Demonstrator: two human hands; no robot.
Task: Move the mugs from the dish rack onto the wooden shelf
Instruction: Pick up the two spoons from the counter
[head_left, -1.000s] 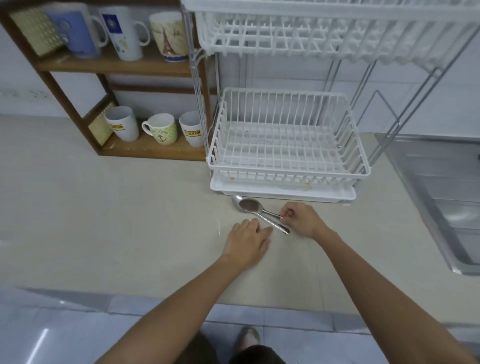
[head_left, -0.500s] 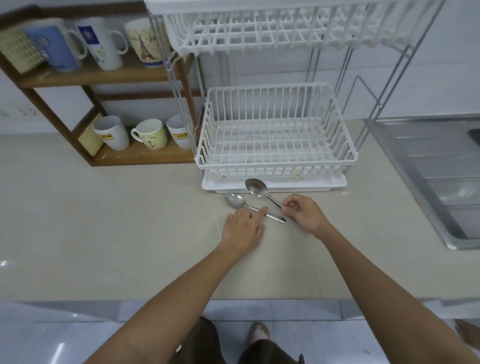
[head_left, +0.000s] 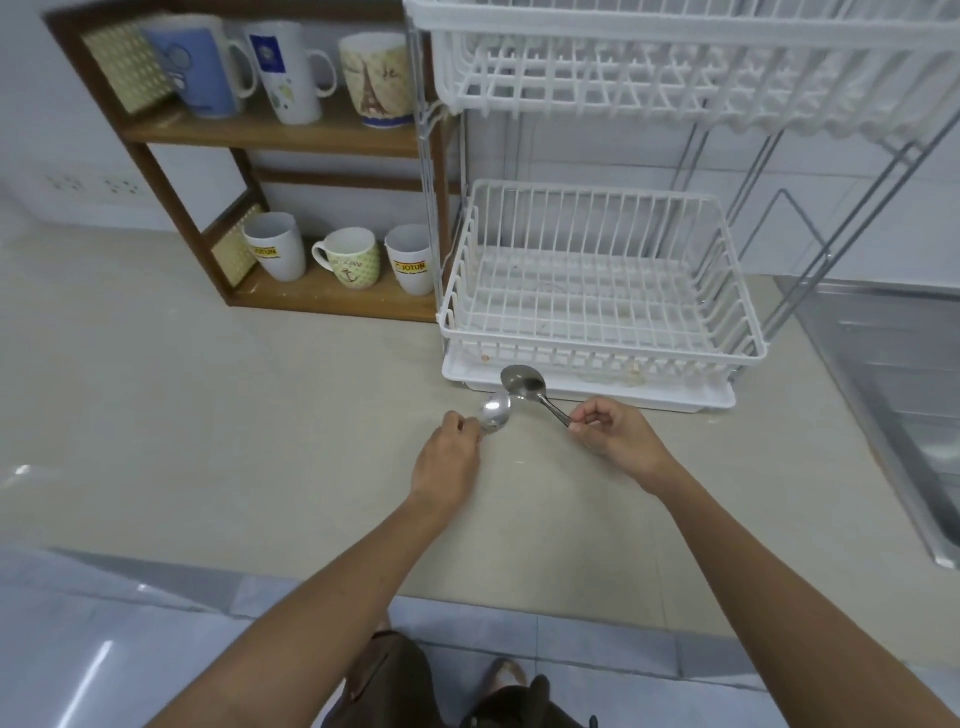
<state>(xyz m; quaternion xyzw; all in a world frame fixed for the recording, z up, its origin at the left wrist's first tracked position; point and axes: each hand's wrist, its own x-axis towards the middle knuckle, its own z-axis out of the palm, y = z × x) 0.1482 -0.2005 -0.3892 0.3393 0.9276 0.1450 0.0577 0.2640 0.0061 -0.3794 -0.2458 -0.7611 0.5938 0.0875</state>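
The wooden shelf (head_left: 291, 140) holds several mugs: a blue one (head_left: 195, 70), a tall white one (head_left: 283, 70) and an Eiffel-tower one (head_left: 376, 78) on top; two white Jotun mugs (head_left: 275, 252) (head_left: 413, 260) and a green patterned mug (head_left: 348, 257) below. The white dish rack (head_left: 597, 280) has nothing in its baskets. My left hand (head_left: 447, 462) is shut on a steel spoon (head_left: 496, 410). My right hand (head_left: 613, 431) grips the handle of a second spoon (head_left: 524, 384) in front of the rack's drip tray.
A steel sink (head_left: 893, 405) lies at the right. The rack's upper basket (head_left: 675, 67) overhangs the lower one on a wire frame. The beige counter (head_left: 208, 405) stretches to the left; its front edge is near my elbows.
Both spoons lay together on the counter. My right hand lifted one by its handle, then my left hand closed on the other; the bowls now point toward the rack.
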